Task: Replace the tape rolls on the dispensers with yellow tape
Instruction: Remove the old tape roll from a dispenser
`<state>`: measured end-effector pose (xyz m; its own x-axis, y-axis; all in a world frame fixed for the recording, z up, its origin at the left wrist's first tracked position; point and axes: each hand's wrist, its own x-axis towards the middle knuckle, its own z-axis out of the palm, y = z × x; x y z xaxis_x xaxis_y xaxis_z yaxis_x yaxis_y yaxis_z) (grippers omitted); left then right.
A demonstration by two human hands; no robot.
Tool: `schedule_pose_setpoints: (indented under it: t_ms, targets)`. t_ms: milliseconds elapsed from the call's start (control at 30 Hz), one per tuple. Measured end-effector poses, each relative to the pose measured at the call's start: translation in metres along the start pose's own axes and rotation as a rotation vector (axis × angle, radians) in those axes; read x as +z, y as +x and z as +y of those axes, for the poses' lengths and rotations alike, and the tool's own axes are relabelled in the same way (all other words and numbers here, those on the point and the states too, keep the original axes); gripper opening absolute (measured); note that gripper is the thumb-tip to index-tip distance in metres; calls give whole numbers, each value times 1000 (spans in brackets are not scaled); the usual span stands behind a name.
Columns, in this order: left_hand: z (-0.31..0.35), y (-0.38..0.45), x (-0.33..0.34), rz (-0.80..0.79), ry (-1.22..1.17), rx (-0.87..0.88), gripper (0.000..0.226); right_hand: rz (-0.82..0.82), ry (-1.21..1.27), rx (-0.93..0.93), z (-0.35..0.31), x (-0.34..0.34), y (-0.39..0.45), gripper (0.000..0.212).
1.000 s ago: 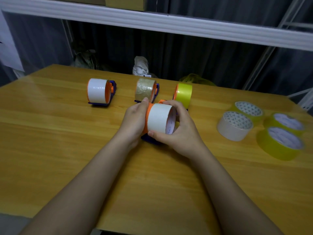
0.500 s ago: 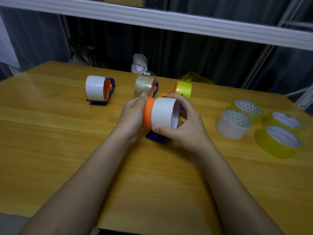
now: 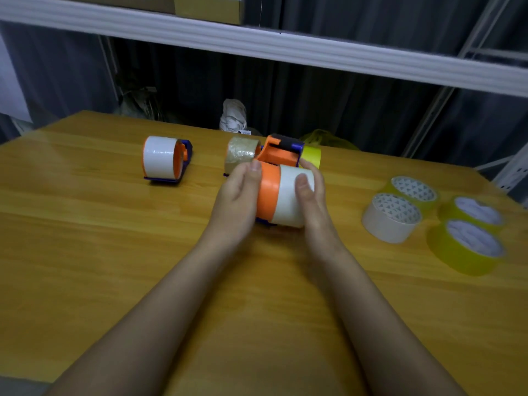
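An orange and blue tape dispenser (image 3: 270, 192) is raised above the middle of the table. My left hand (image 3: 238, 195) grips its orange hub side. My right hand (image 3: 310, 195) holds the white tape roll (image 3: 288, 201) on it, thumb across the roll's face. The roll sits partly off the hub to the right. Behind stand a dispenser with white tape (image 3: 161, 160), one with brown tape (image 3: 243, 152) and one with yellow tape (image 3: 311, 157), partly hidden.
At the right of the wooden table (image 3: 85, 252) lie a loose white roll (image 3: 391, 217) and three loose yellow rolls (image 3: 413, 190) (image 3: 474, 211) (image 3: 468, 247). A shelf rail (image 3: 285, 50) runs overhead. Bags sit beyond the table's far edge.
The dispenser has been lifted and tipped, so its orange and blue head now shows on top. The white roll has slid a little to the right on the hub.
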<state>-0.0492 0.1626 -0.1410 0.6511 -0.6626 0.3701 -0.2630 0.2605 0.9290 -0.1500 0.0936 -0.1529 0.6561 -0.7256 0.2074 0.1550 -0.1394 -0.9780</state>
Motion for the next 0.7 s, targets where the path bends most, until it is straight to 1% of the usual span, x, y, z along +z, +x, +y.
schedule_pose_setpoints:
  t_ms: [33,100,167,200,267,333,367,433,500,533,567,633,700]
  targets:
    - [-2,-3,0,-27,62,90,27,-1,89,106,-2,-1,2,68]
    - [-8,-7,1,-91,213,279,28,2,234,280,-2,-6,6,73]
    - [-12,-11,2,-98,372,409,29,37,280,354,-2,-7,5,66]
    - [-12,-11,3,-79,414,426,29,56,267,349,-1,-6,5,58]
    - [-11,-11,7,-24,413,395,31,121,198,269,0,-2,4,41]
    - [-7,-8,8,66,309,244,31,192,70,100,1,-2,6,23]
    - [-6,-5,6,110,241,157,32,234,15,14,1,-3,7,18]
    - [-3,0,-1,171,172,69,34,308,-24,-96,-3,-8,7,21]
    - [-3,3,-7,195,125,42,35,390,-53,-175,-6,-17,7,19]
    - [-2,4,-7,194,97,37,34,399,-77,-209,-6,-20,8,18]
    - [-2,4,-7,183,76,36,34,385,-111,-230,-5,-22,8,21]
    - [0,3,-3,141,54,42,32,346,-230,-223,0,-26,9,36]
    - [2,2,1,105,59,60,31,349,-400,-210,1,-30,8,55]
